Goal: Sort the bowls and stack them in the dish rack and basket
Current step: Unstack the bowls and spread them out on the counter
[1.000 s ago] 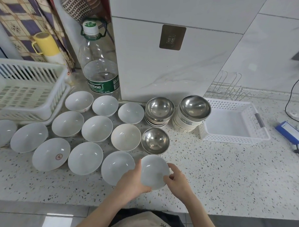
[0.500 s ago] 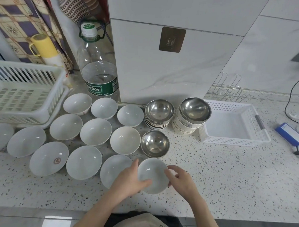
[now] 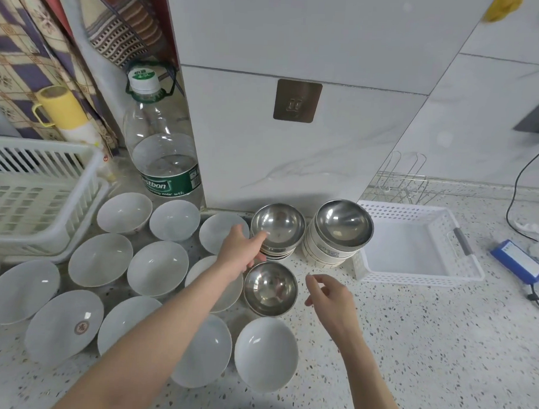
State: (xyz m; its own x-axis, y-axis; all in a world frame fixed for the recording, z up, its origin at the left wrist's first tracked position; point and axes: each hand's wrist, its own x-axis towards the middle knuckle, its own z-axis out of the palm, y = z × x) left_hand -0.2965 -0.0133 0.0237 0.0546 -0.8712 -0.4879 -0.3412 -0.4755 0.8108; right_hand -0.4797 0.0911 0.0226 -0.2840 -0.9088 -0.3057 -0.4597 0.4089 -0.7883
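Note:
Several white bowls stand in rows on the speckled counter; the nearest one (image 3: 266,354) sits free at the front. A single steel bowl (image 3: 270,288) stands behind it. Further back is a stack topped by a steel bowl (image 3: 278,226), and beside it a stack of cream bowls (image 3: 323,253) with a steel bowl (image 3: 344,222) on top. My left hand (image 3: 241,249) reaches to the left rim of the first stack, fingers touching it. My right hand (image 3: 330,296) hovers open just right of the single steel bowl, holding nothing. The white dish rack (image 3: 31,194) is at left, the white basket (image 3: 414,244) at right.
A large water bottle (image 3: 163,156) and a yellow mug (image 3: 61,108) stand at the back left. A wire rack (image 3: 399,182) lies behind the basket. A blue box (image 3: 519,261) with a cable sits at the far right.
Both hands have let go of the white bowl, which now rests on the counter at the front. My left hand has moved back to the steel stack; my right hand has risen and opened.

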